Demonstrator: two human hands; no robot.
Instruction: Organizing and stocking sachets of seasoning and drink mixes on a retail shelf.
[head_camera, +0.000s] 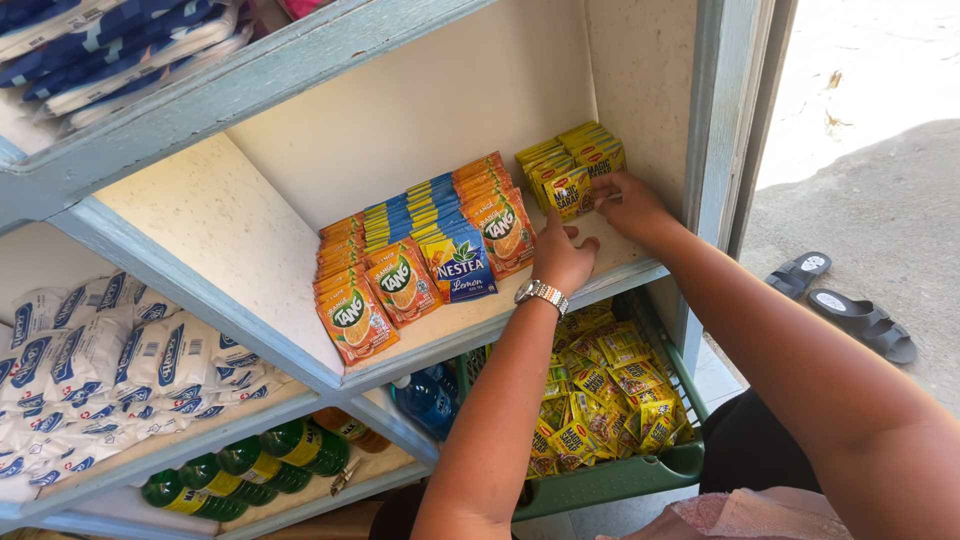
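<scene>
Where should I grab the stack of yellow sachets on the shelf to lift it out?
Pinch the stack of yellow sachets across its two flat faces, coming from the open shelf front. The packs stand upright in tight rows with the wall behind and to the right, where the right hand already touches them.

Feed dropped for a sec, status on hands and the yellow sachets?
Left hand rests on shelf edge, holds nothing. Right hand pinches the yellow sachets at the shelf's back corner. Orange and blue drink sachets alongside, not blocking.

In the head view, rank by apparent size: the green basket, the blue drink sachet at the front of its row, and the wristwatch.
1. Green basket, largest, though partly hidden by the left hand's arm.
2. Blue drink sachet.
3. Wristwatch, smallest.
Depths differ, so this covers apparent size only.
</scene>
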